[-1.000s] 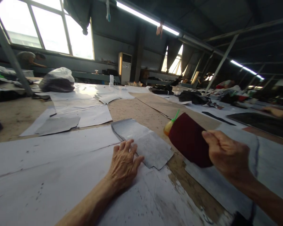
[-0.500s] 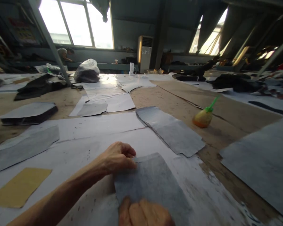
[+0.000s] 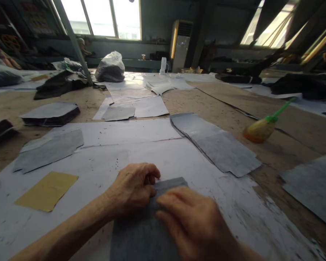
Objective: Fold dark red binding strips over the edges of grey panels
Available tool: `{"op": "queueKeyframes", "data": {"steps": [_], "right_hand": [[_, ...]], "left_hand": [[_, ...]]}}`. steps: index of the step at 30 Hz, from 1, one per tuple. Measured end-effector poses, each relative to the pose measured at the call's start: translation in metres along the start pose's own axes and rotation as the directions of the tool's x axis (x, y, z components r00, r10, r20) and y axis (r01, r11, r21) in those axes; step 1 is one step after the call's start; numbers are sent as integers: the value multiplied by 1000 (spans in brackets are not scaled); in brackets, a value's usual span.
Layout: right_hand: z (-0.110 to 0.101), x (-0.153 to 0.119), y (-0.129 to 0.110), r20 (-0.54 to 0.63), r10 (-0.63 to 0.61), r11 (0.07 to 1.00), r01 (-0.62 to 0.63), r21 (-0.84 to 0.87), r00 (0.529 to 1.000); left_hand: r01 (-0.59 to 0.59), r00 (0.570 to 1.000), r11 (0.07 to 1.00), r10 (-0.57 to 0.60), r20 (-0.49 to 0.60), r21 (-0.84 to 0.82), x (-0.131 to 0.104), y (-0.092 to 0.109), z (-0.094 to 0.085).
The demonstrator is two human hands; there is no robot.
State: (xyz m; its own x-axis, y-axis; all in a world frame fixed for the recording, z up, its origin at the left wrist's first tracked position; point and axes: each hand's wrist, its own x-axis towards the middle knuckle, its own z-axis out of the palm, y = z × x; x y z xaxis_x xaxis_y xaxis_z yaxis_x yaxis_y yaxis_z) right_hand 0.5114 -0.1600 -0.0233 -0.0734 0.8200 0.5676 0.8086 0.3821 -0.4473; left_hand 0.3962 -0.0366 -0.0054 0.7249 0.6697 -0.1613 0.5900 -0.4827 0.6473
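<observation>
A grey leather-like piece (image 3: 143, 237) lies on white paper in front of me, its near end running out of the frame. My left hand (image 3: 133, 186) is at its far left edge, fingers curled and pinched on the material. Over its right side is my right hand (image 3: 197, 214), thumb and fingers closing on the piece near the far end. What lies between the fingertips is partly hidden. To the right, a stack of similar grey pieces (image 3: 214, 143) rests on the paper. A yellow rectangular sheet (image 3: 47, 191) lies to the left.
A squeeze bottle (image 3: 259, 129) with a green spout and amber liquid stands at the right. Another grey piece (image 3: 50, 150) and a thick stack (image 3: 50, 112) are on the left. Farther back are a filled plastic bag (image 3: 110, 68) and a metal post (image 3: 73, 41).
My right hand has moved forward from the near part of the piece to its far end beside my left hand. The piece's right side now appears folded over. The view has shifted left.
</observation>
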Motion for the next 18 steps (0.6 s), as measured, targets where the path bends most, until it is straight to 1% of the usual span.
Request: {"op": "queueKeyframes", "data": {"steps": [1, 3, 5, 7, 9, 12, 14, 16, 18], "right_hand": [[-9, 4, 10, 12, 35, 997, -34, -65, 999], [-23, 12, 29, 93, 41, 986, -25, -166, 995], [-29, 17, 42, 190, -11, 983, 45, -179, 982], [-30, 19, 50, 246, -65, 984, 103, -146, 967], [-30, 18, 54, 253, -80, 985, 116, -128, 964], [-29, 16, 55, 226, -48, 987, 81, -139, 973], [-30, 15, 54, 232, -45, 987, 79, -137, 972], [-29, 14, 54, 242, -70, 986, 103, -128, 968], [-28, 14, 57, 211, -114, 976, 149, -160, 971]], "left_hand": [[-6, 1000, 1000, 6, -8, 14, -1, 1, 0], [-18, 1000, 999, 19, -20, 38, -2, 3, 1], [-38, 998, 998, 41, -49, 51, -4, 3, 2], [-62, 994, 997, 66, -90, 49, -6, 1, 4], [-88, 987, 995, 92, -134, 35, -8, -2, 6], [-108, 980, 994, 112, -164, 36, -11, -3, 10], [-105, 980, 993, 113, -165, 60, -13, -3, 11], [-113, 981, 989, 126, -149, 91, -13, -2, 12], [-132, 980, 985, 147, -132, 115, -12, -1, 11]]}}
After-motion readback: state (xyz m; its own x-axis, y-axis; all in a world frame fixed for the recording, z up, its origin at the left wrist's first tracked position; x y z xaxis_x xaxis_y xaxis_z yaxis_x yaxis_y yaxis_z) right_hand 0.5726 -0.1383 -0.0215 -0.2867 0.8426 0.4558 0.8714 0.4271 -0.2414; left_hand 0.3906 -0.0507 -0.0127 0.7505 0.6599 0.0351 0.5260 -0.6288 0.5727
